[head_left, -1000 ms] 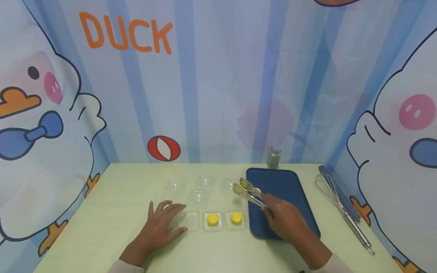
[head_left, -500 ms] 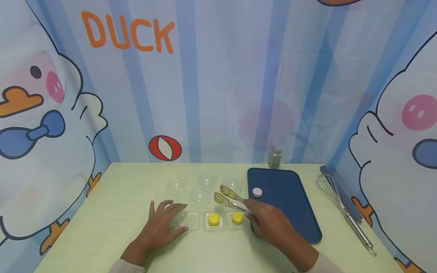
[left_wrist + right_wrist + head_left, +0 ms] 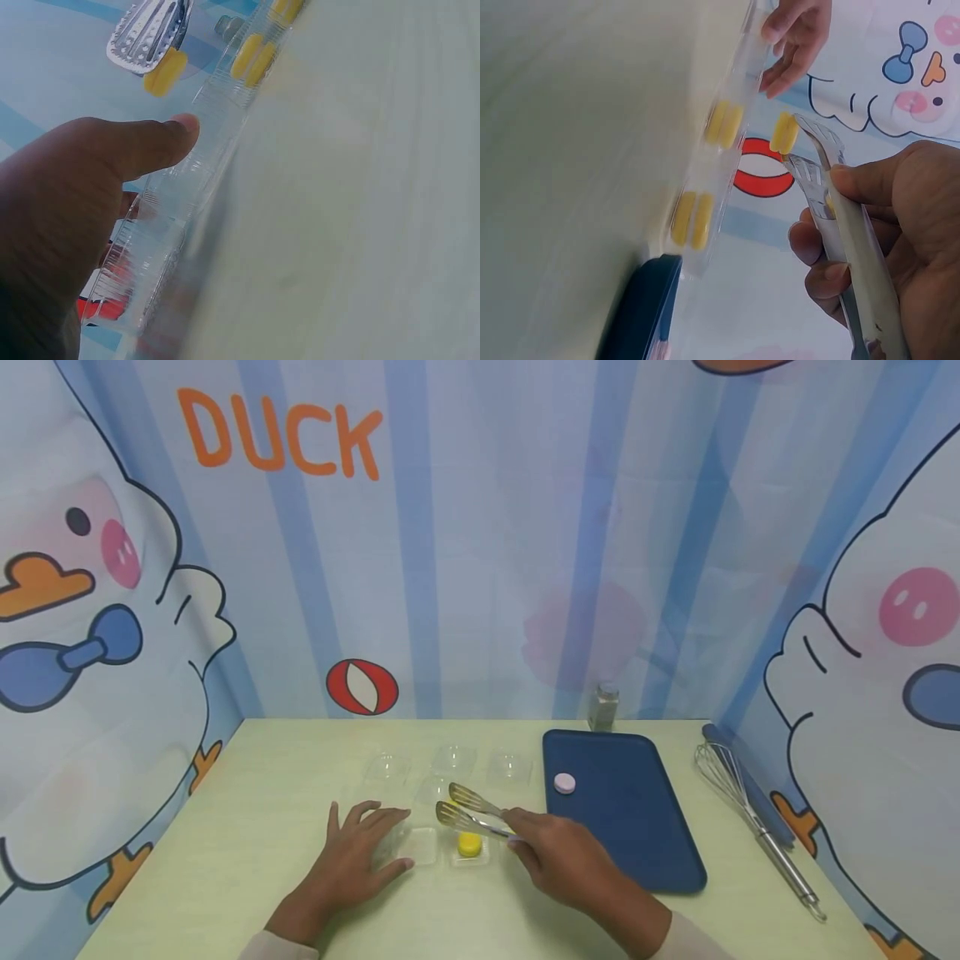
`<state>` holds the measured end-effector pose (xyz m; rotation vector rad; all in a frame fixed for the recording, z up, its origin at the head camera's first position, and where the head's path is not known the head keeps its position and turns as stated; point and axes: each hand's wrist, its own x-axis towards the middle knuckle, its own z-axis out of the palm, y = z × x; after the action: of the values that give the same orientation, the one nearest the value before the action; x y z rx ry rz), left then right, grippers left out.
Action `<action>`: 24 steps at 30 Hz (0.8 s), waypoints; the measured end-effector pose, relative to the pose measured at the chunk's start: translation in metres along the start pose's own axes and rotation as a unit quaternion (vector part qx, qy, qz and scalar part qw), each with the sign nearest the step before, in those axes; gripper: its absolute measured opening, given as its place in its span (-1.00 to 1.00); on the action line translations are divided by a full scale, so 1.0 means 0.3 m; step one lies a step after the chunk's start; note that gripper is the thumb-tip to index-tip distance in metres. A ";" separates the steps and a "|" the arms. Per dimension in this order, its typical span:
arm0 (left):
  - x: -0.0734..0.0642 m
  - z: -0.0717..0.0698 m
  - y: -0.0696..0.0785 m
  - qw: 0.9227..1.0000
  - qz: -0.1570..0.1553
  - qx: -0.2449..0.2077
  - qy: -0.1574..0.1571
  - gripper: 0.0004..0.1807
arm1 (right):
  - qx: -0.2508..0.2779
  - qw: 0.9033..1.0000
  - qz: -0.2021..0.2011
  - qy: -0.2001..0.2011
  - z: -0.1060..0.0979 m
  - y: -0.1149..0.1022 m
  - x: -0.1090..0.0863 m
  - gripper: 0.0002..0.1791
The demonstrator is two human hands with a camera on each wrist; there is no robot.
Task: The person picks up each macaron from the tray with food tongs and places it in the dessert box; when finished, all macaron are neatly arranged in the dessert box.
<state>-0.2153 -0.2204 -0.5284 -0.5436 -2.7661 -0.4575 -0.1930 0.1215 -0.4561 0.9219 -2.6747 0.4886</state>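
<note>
My right hand (image 3: 567, 860) grips metal tongs (image 3: 455, 816), whose slotted tips pinch a yellow macaron (image 3: 784, 133) above a clear plastic tray (image 3: 422, 846). Two yellow macarons stand in the tray's compartments; one (image 3: 469, 844) shows in the head view, while my right hand hides the other (image 3: 692, 220) there. At the tray's left end, my left hand (image 3: 351, 860) holds it, thumb on the near side and fingers on the far side. The compartment beside my left thumb holds nothing.
A dark blue tray (image 3: 622, 827) with one pink macaron (image 3: 565, 783) lies to the right. Several clear plastic pieces (image 3: 453, 760) are spread behind the compartment tray. A glass shaker (image 3: 603, 707) stands at the back; a whisk (image 3: 757, 827) lies far right beside a blue bar-like object (image 3: 757, 793).
My right hand has carried the tongs and yellow macaron leftward from the blue tray to over the clear tray, uncovering the pink macaron. The left hand stays in place.
</note>
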 end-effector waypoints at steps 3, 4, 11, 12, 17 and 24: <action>0.002 -0.002 0.002 1.000 -0.004 0.001 -0.009 -0.27 | 0.002 1.000 -0.018 0.001 0.005 -0.016 0.008 -0.62; 0.002 -0.003 0.003 1.000 -0.007 0.001 -0.013 -0.27 | 0.004 1.000 -0.022 0.000 0.006 -0.021 0.011 -0.62; 0.004 -0.012 0.012 1.000 -0.011 -0.008 -0.019 -0.27 | 0.010 0.999 -0.023 -0.033 0.018 -0.055 0.036 -0.65; 0.003 -0.011 0.012 1.000 -0.009 -0.009 -0.015 -0.27 | 0.008 0.999 -0.019 -0.041 0.019 -0.061 0.040 -0.65; 0.000 -0.002 0.005 1.000 0.009 -0.008 0.008 -0.28 | -0.002 0.998 -0.007 -0.068 0.031 -0.081 0.054 -0.60; -0.002 0.001 0.002 1.000 0.009 -0.011 0.012 -0.27 | -0.024 0.997 -0.027 -0.069 0.048 -0.098 0.065 -0.61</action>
<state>-0.2145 -0.2200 -0.5288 -0.5632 -2.7343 -0.4881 -0.1912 0.0833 -0.4555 1.0472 -2.7614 0.3581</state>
